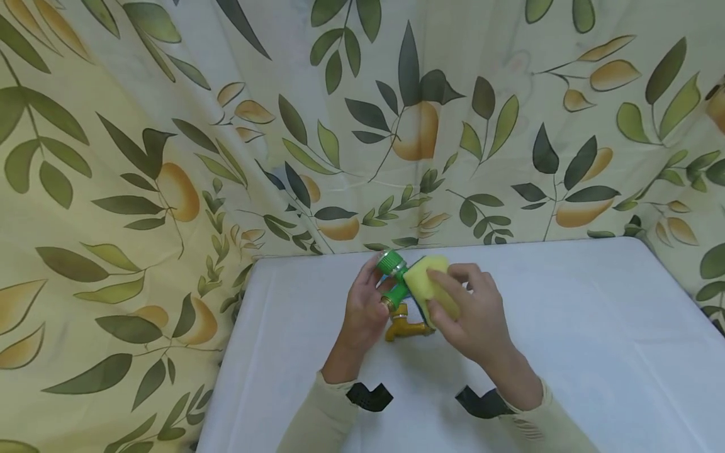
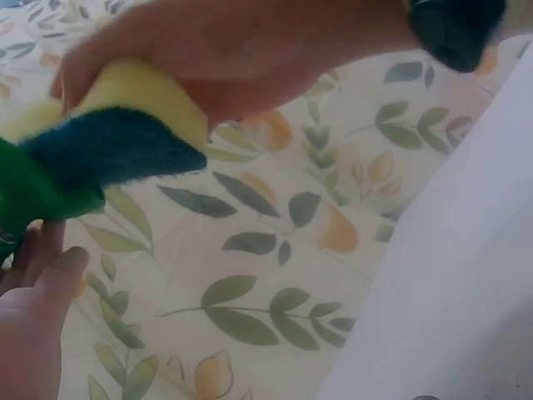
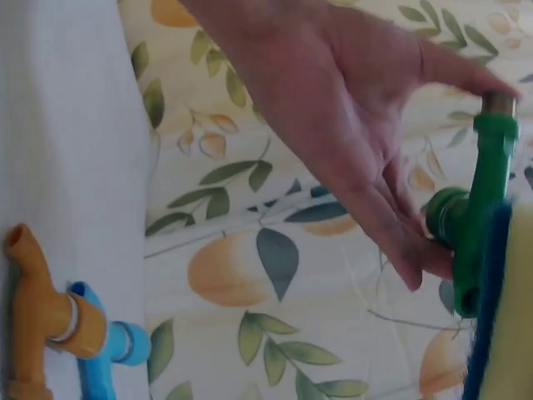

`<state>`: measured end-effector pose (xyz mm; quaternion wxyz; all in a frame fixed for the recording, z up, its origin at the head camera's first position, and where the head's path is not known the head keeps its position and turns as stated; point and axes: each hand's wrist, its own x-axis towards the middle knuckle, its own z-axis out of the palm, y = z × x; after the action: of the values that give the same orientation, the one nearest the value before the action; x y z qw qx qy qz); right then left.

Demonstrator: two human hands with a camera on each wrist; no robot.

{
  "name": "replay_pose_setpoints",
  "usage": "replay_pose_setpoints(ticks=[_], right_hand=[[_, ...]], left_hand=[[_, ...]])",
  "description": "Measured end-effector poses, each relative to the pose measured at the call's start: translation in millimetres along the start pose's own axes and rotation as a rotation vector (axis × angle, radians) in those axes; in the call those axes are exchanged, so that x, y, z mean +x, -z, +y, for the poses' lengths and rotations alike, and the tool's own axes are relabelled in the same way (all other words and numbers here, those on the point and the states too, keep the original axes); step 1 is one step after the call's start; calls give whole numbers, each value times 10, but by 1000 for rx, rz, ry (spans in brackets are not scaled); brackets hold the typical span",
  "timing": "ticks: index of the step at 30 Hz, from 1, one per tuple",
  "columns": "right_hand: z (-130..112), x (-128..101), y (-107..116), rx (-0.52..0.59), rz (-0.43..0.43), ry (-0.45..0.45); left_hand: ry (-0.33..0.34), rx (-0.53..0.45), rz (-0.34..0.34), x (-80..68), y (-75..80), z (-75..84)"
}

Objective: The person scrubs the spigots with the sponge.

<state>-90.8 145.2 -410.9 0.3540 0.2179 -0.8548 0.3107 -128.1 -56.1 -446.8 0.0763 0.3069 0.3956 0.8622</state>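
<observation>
A green plastic tap (image 1: 398, 291) is held above the table by my left hand (image 1: 365, 305), its thumb at the brass-coloured end and its fingers behind. In the right wrist view, the left hand (image 3: 350, 125) spans the green tap (image 3: 491, 167) between thumb and fingertips. My right hand (image 1: 472, 311) grips a yellow sponge (image 1: 425, 283) from its soft side. The sponge's dark blue-green scouring face (image 2: 117, 150) lies against the green tap (image 2: 42, 187) in the left wrist view. Below the hands, an orange-yellow tap (image 1: 404, 327) lies on the table.
A blue tap (image 3: 100, 358) lies beside the orange-yellow one in the right wrist view; the hands mostly hide it from the head view. The white-covered table (image 1: 578, 327) ends at a leaf-and-fruit patterned curtain (image 1: 481, 182) behind and at the left.
</observation>
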Motion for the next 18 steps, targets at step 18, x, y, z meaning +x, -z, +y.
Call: replay_pose_setpoints(ticks=[18], right_hand=[[38, 186, 130, 99, -61, 80]], left_hand=[[57, 729, -109, -101, -17, 86]])
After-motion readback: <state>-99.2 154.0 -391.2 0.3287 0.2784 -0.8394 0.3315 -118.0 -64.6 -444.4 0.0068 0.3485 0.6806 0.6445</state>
